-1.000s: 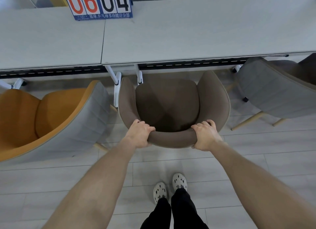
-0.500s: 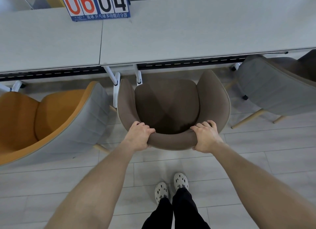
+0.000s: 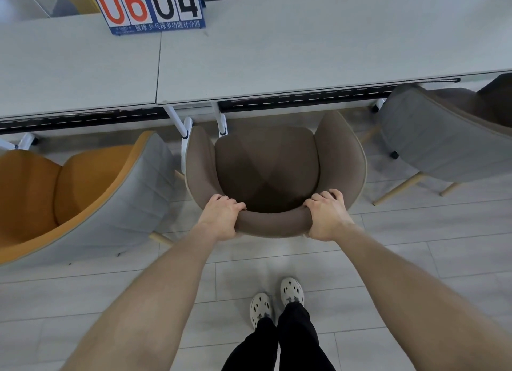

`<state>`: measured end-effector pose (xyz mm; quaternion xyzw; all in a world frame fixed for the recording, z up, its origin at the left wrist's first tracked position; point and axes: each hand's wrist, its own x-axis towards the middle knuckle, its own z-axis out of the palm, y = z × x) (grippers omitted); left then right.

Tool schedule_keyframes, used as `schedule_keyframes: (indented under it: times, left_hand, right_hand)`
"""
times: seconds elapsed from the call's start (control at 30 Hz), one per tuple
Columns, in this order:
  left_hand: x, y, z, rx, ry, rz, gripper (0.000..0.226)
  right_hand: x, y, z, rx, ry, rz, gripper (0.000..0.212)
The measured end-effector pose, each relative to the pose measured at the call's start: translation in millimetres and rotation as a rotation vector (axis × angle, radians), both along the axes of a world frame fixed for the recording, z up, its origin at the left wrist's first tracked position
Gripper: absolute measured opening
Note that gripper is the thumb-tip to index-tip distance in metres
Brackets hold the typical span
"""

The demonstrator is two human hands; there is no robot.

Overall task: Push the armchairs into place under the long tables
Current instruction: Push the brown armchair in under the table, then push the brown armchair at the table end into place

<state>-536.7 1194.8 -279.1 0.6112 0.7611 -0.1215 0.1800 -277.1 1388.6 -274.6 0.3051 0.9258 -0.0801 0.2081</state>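
Two long pale grey tables (image 3: 304, 52) butt end to end across the top. An orange-seated armchair with a grey quilted back (image 3: 91, 193) stands angled at the left; a grey armchair (image 3: 437, 138) sits right, partly under the table edge. Between them, the brown upholstered armchair (image 3: 266, 165) faces the table, its front at the white table legs (image 3: 187, 127). A blue flip scoreboard reading 06 04 (image 3: 151, 8) stands on the tabletop. The left hand (image 3: 221, 218) and right hand (image 3: 327, 218) each curl fingers over the brown backrest rim.
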Motion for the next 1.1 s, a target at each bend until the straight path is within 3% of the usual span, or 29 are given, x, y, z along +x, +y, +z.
schedule_keyframes:
  times: [0.4, 0.6, 0.73, 0.83, 1.1]
  left_hand:
    - [78.5, 4.2, 20.7, 0.055, 0.058, 0.075, 0.074]
    - [123.8, 37.8, 44.3, -0.040, 0.017, 0.154, 0.079]
    - [165.7, 81.5, 68.2, -0.066, -0.034, 0.225, 0.070]
    - [202.4, 128.9, 85.0, -0.038, -0.062, 0.233, 0.061]
    - [314.7, 282.2, 118.9, 0.005, -0.099, 0.030, 0.048]
  right_hand:
    - [27.3, -6.7, 22.2, -0.007, 0.152, 0.095, 0.070]
    - [55.2, 25.9, 51.3, -0.083, 0.186, 0.083, 0.068]
    - [115.0, 72.7, 76.6, -0.150, 0.166, -0.042, 0.068]
    - [184.5, 119.8, 85.3, -0.167, 0.105, -0.142, 0.053]
    - [363.6, 241.1, 102.2, -0.125, 0.132, -0.430, 0.060]
